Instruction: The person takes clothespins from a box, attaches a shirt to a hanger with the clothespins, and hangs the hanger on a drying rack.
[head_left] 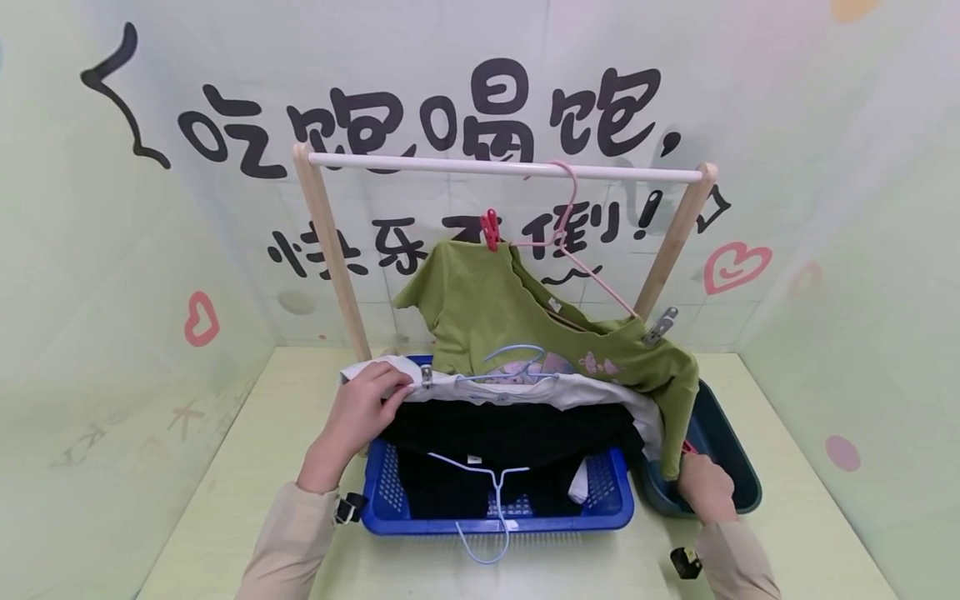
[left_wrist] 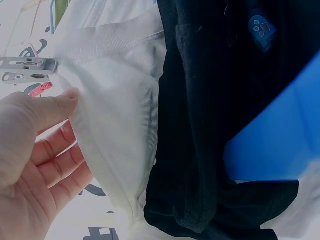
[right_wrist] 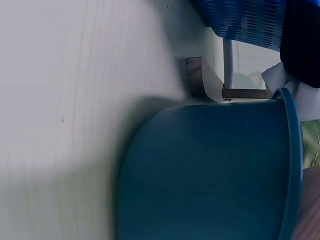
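My left hand [head_left: 369, 410] pinches the shoulder edge of a white shirt [left_wrist: 120, 95] between thumb and fingers. Beside those fingers, a grey clothespin [left_wrist: 31, 69] is clipped to the shirt at a blue hanger [head_left: 517, 375]. Over the near rim of the dark green bin [head_left: 750, 492], my right hand [head_left: 705, 485] is curled, with a red clothespin [head_left: 687, 447] showing at its fingers; their undersides are hidden. Black clothing [head_left: 510, 429] lies just in front of the white shirt, with a second blue hanger [head_left: 497, 492] at it.
A green shirt [head_left: 487, 292] hangs from a pink hanger [head_left: 573, 196] on the rack's white rail [head_left: 450, 165], with a red clothespin [head_left: 490, 230] and a grey clothespin [head_left: 661, 325] on it. Beneath the clothes stands a blue basket [head_left: 495, 525], left of the bin, on the pale table [head_left: 225, 517].
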